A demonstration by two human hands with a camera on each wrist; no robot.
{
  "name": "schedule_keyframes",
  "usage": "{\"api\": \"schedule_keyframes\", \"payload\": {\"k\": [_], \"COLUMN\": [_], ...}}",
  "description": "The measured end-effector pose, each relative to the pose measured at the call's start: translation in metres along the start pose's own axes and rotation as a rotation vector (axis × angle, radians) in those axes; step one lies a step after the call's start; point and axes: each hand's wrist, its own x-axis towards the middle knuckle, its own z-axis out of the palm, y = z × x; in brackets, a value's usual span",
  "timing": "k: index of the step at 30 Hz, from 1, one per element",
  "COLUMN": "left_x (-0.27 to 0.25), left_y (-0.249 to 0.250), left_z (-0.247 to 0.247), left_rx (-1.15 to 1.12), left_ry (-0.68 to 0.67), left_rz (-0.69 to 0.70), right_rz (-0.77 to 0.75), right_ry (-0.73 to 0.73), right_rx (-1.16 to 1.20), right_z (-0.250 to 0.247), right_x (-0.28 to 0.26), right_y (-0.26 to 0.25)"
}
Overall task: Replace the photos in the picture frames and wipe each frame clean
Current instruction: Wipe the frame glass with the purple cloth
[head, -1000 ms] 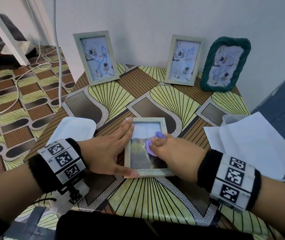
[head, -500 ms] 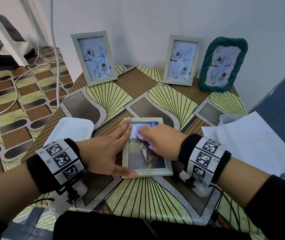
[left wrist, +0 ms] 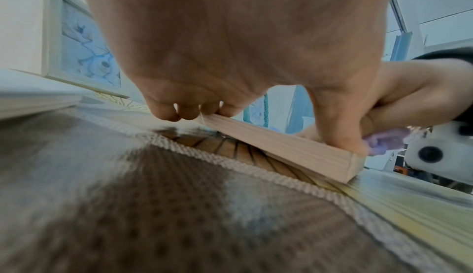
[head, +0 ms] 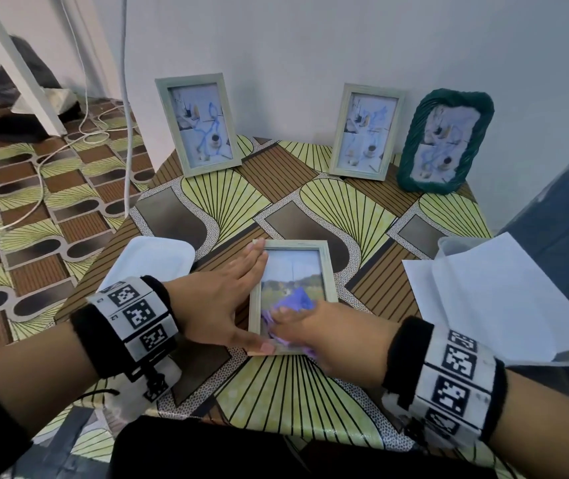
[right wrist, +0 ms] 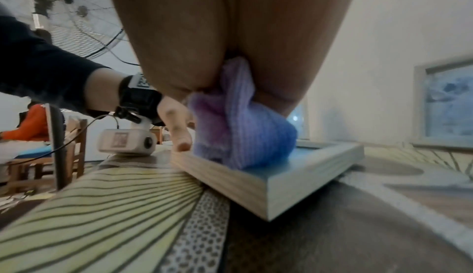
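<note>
A pale wooden picture frame (head: 328,267) lies flat on the patterned table (head: 345,209) with a landscape photo behind its glass. My left hand (head: 220,302) presses it from the left, fingers straight along the left rail and thumb on the bottom rail. My right hand (head: 324,330) grips a bunched purple cloth (head: 295,302) and holds it on the lower part of the glass. In the right wrist view the cloth (right wrist: 240,131) sits on the frame (right wrist: 294,184) under my right hand (right wrist: 230,34). The left wrist view shows my left hand (left wrist: 230,65) on the frame's edge (left wrist: 281,146).
Three frames stand against the back wall: two pale ones (head: 198,124) (head: 366,131) and a green woven one (head: 443,136). A white tray (head: 151,264) lies left of my hands. White papers (head: 490,292) lie to the right. Cables (head: 125,133) hang beside the table's left edge.
My right hand has drawn the purple cloth from the top of the glass down to its lower part. The left hand has stayed on the frame.
</note>
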Motion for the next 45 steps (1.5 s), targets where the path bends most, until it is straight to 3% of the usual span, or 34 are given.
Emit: {"api": "schedule_keyframes", "payload": {"k": [9, 17, 21, 25, 36, 45], "left_x": [0.001, 0.000, 0.002, 0.002, 0.002, 0.004], "left_y": [0.001, 0.004, 0.002, -0.001, -0.004, -0.001], "left_z": [0.000, -0.001, -0.001, 0.001, 0.002, 0.003], "left_rx": [-0.007, -0.005, -0.002, 0.004, 0.000, -0.013], "left_ry": [-0.019, -0.021, -0.016, 0.003, 0.006, 0.001], "left_rz": [0.010, 0.003, 0.006, 0.006, 0.015, 0.019], "right_rz": [0.158, 0.256, 0.224, 0.188, 0.018, 0.156], "right_ry": [-0.071, -0.037, 0.069, 0.045, -0.005, 0.051], "right_rx": [-0.238, -0.144, -0.069, -0.040, 0.078, -0.060], "right_z": [-0.010, -0.025, -0.026, -0.022, 0.006, -0.004], "right_x": [-0.013, 0.024, 0.043, 0.055, 0.000, 0.000], "right_y": [-0.002, 0.022, 0.025, 0.021, 0.015, 0.021]}}
